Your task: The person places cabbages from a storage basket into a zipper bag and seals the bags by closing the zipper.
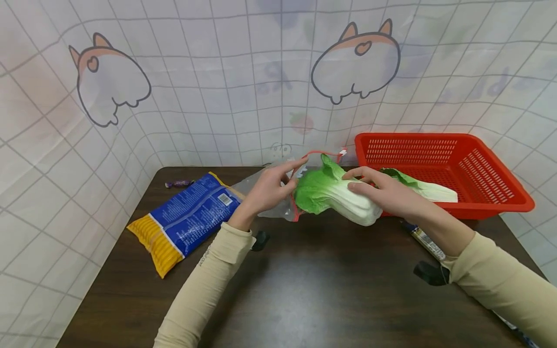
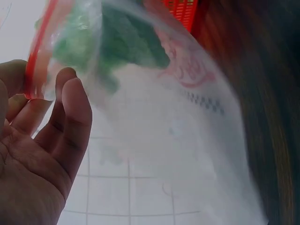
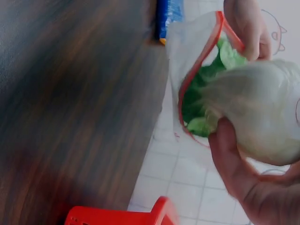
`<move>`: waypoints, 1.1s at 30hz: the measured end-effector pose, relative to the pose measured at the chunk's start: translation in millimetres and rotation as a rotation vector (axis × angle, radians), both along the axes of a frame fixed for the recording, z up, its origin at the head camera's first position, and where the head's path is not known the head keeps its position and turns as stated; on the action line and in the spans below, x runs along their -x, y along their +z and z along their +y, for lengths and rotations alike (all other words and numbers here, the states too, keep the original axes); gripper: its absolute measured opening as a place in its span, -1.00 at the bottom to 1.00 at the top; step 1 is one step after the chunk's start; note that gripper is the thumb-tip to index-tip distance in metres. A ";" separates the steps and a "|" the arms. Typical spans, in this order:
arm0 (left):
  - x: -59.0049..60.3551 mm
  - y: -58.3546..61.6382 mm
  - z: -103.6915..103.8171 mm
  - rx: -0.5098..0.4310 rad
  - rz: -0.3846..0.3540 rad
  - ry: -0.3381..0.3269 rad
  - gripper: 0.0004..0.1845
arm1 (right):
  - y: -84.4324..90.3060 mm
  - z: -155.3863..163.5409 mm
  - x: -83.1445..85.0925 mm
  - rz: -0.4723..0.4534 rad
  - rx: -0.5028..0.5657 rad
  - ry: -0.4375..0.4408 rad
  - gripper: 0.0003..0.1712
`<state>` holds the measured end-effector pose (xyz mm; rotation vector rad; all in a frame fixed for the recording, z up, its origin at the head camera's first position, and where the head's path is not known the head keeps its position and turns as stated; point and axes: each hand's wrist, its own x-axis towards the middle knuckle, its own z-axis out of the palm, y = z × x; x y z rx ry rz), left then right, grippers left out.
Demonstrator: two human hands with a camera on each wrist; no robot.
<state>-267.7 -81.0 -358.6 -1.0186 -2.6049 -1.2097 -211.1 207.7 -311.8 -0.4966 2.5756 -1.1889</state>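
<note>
Clear plastic with a red edge makes up the bag, whose mouth stands open around the leafy end of a cabbage; the white stalk end remains outside, above the table. From where I stand, the left hand is found partly closed, its fingers bent, holding the bag by its red edge. The right hand is curved around the cabbage's white part, thumb on one side and fingers on the other, opened about as wide as the stalk requires. Leaves are visible through the bag wall. To the right, a red basket contains a second cabbage, lying on its side. A printed packet lies partly beneath the right forearm. To the left, a blue and yellow pack lies flat, barcode uppermost, with a small purple item just behind it. A grid-patterned cloth hangs behind the table.
</note>
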 end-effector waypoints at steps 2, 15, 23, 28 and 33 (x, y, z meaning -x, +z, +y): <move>0.4 -0.3 1.1 -0.002 0.002 -0.004 -0.43 | -1.8 -2.7 0.5 -0.002 0.001 0.018 -0.51; 0.3 -2.6 1.8 -0.006 -0.038 -0.024 -0.43 | -9.3 -9.0 6.5 -0.241 0.268 -0.050 -0.27; 0.6 -3.2 2.2 -0.013 -0.058 0.010 -0.41 | -13.6 -12.1 2.3 -0.154 0.122 -0.019 -0.28; -0.3 -5.0 2.9 0.004 -0.081 0.008 -0.39 | -16.9 -14.5 4.8 -0.189 0.224 -0.045 -0.27; -0.9 -6.2 3.6 -0.006 -0.078 0.016 -0.40 | -22.1 -15.2 5.7 -0.223 0.279 -0.001 -0.30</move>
